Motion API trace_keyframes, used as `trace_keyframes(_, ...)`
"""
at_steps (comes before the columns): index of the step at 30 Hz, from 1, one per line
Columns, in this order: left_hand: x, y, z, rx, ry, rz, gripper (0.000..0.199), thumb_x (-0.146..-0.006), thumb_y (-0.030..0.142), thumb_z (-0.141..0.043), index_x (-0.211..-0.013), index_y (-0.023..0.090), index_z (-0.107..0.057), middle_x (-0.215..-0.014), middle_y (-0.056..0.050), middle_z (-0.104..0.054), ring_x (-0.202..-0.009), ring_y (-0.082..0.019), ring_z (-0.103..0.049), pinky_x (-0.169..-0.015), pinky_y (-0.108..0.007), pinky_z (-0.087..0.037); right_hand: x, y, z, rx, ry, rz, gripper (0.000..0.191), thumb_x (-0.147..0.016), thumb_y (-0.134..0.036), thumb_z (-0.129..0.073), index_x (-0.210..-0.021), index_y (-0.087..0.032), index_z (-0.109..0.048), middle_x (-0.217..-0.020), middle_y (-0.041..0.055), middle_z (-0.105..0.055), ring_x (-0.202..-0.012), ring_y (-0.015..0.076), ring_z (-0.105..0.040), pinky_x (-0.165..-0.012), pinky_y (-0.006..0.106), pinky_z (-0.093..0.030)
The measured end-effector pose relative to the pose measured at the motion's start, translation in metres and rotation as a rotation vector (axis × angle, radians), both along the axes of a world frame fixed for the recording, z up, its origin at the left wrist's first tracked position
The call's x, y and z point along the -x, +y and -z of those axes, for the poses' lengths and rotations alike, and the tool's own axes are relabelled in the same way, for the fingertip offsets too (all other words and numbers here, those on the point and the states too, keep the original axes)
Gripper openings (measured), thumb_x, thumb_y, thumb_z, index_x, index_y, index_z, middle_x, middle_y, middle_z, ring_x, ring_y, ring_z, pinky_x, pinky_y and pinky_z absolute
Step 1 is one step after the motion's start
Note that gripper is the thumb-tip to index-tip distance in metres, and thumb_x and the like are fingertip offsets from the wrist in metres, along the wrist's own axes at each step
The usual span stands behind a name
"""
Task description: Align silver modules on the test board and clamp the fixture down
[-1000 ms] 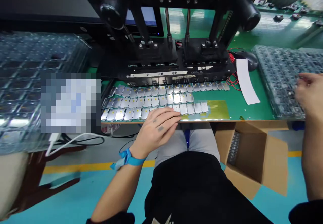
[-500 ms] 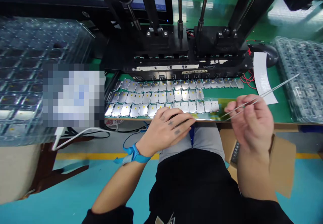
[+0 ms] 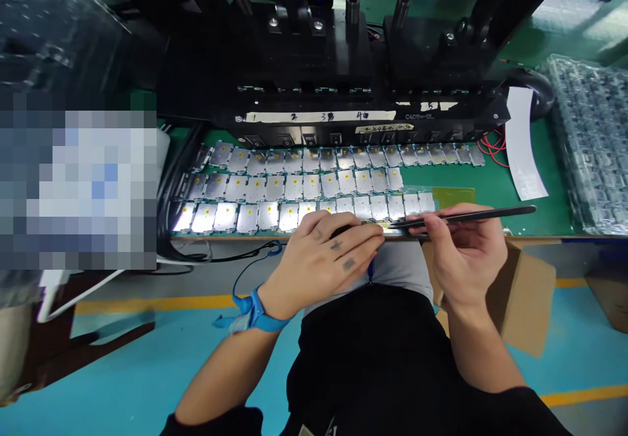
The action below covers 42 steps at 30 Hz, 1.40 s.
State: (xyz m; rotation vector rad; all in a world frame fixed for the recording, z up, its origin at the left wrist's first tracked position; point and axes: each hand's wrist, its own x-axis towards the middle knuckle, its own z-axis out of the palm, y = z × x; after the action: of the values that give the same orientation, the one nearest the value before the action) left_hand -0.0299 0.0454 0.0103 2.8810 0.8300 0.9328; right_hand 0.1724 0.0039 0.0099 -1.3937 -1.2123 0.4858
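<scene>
My right hand [image 3: 468,253] grips a pair of dark tweezers [image 3: 483,216], held almost level. Their tips point left and reach the fingertips of my left hand [image 3: 328,253]. That hand curls over the front edge of the bench, fingers bent, with the thumb out of sight; whatever lies beneath them is mostly hidden. A small yellowish, shiny piece [image 3: 388,226] shows beside those fingertips. Just behind both hands runs the front row of silver metal-covered circuit boards [image 3: 249,217], many with a yellow dot. A blue wrist strap [image 3: 260,311] circles my left wrist.
Two more board rows [image 3: 275,187] lie behind. A black test fixture [image 3: 314,112] with switches and numbered tape stands at the back. Clear plastic trays [image 3: 596,141], a white paper strip [image 3: 524,141] and red wires [image 3: 493,148] are right; black cables [image 3: 171,200] left. Below sits an open cardboard box [image 3: 530,292].
My right hand has moved left and turned, bringing the tweezers from tilted up at the right to nearly level at my left fingertips. The left hand stays almost in place; the view has shifted slightly.
</scene>
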Motion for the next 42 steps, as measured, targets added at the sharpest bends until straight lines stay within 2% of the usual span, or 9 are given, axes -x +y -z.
trace_keyframes(8, 0.001, 0.000, 0.002, 0.009, -0.016, -0.004, 0.019, -0.093, 0.021, -0.065, -0.113, 0.023, -0.065, -0.111, 0.003, -0.076, -0.102, -0.020, -0.065, -0.085, -0.037, -0.044, 0.002, -0.002, -0.001, 0.013, -0.046, 0.054, 0.018, -0.086, -0.023, -0.075, -0.094, -0.024, -0.059, -0.078, -0.0023, -0.070, -0.065, 0.0136, -0.072, -0.055, 0.025, -0.061)
trace_keyframes(13, 0.001, 0.000, 0.003, 0.014, -0.019, 0.004, 0.025, -0.092, 0.020, -0.065, -0.117, 0.023, -0.063, -0.112, 0.001, -0.075, -0.106, -0.019, -0.064, -0.087, -0.037, -0.045, 0.004, -0.001, -0.002, -0.014, 0.018, 0.042, 0.019, -0.085, -0.018, -0.075, -0.093, -0.024, -0.059, -0.075, -0.0027, -0.070, -0.062, 0.0149, -0.072, -0.052, 0.026, -0.060)
trace_keyframes(16, 0.000, 0.000, 0.003, 0.003, -0.019, -0.007, 0.021, -0.093, 0.020, -0.064, -0.114, 0.023, -0.065, -0.110, 0.002, -0.076, -0.104, -0.019, -0.066, -0.086, -0.035, -0.045, 0.006, 0.000, -0.003, -0.019, 0.061, 0.044, 0.020, -0.083, -0.016, -0.076, -0.092, -0.023, -0.059, -0.075, -0.0028, -0.071, -0.063, 0.0163, -0.073, -0.052, 0.026, -0.061)
trace_keyframes(21, 0.000, 0.000, 0.001, 0.001, -0.051, -0.004, 0.020, -0.092, 0.018, -0.066, -0.111, 0.021, -0.066, -0.109, 0.002, -0.077, -0.103, -0.018, -0.066, -0.086, -0.034, -0.045, 0.006, 0.001, -0.005, -0.037, 0.122, 0.060, 0.021, -0.082, -0.018, -0.077, -0.091, -0.023, -0.058, -0.074, -0.0035, -0.071, -0.060, 0.0168, -0.072, -0.050, 0.026, -0.060)
trace_keyframes(26, -0.001, 0.001, 0.003, 0.018, -0.040, -0.005, 0.023, -0.091, 0.018, -0.066, -0.114, 0.023, -0.066, -0.110, 0.002, -0.076, -0.104, -0.018, -0.064, -0.087, -0.035, -0.044, 0.005, 0.003, -0.005, -0.033, 0.180, 0.074, 0.024, -0.081, -0.020, -0.077, -0.092, -0.023, -0.056, -0.072, -0.0035, -0.070, -0.055, 0.0172, -0.071, -0.047, 0.028, -0.059)
trace_keyframes(32, 0.008, -0.003, 0.004, -0.072, -0.110, 0.030, 0.028, -0.087, 0.017, -0.071, -0.114, 0.022, -0.066, -0.110, 0.006, -0.076, -0.104, -0.017, -0.063, -0.087, -0.034, -0.045, 0.004, 0.008, -0.014, -0.075, 0.218, 0.088, 0.027, -0.080, -0.021, -0.078, -0.091, -0.023, -0.054, -0.069, -0.0047, -0.067, -0.054, 0.0163, -0.069, -0.044, 0.026, -0.059)
trace_keyframes(37, 0.030, -0.005, 0.009, -0.120, -0.102, -0.147, 0.033, -0.087, 0.020, -0.071, -0.120, 0.024, -0.066, -0.111, 0.001, -0.077, -0.111, -0.023, -0.061, -0.088, -0.040, -0.040, 0.016, 0.027, -0.026, -0.069, 0.193, 0.004, 0.030, -0.082, -0.025, -0.077, -0.093, -0.025, -0.049, -0.068, -0.0067, -0.062, -0.053, 0.0142, -0.068, -0.046, 0.025, -0.059)
trace_keyframes(42, 0.031, -0.002, 0.011, -0.163, -0.041, -0.244, 0.029, -0.091, 0.029, -0.068, -0.120, 0.025, -0.067, -0.117, 0.005, -0.075, -0.106, -0.025, -0.061, -0.089, -0.042, -0.036, 0.032, 0.055, -0.019, 0.025, 0.232, -0.170, 0.034, -0.085, -0.029, -0.074, -0.097, -0.029, -0.042, -0.069, -0.0090, -0.062, -0.055, 0.0140, -0.070, -0.045, 0.023, -0.057)
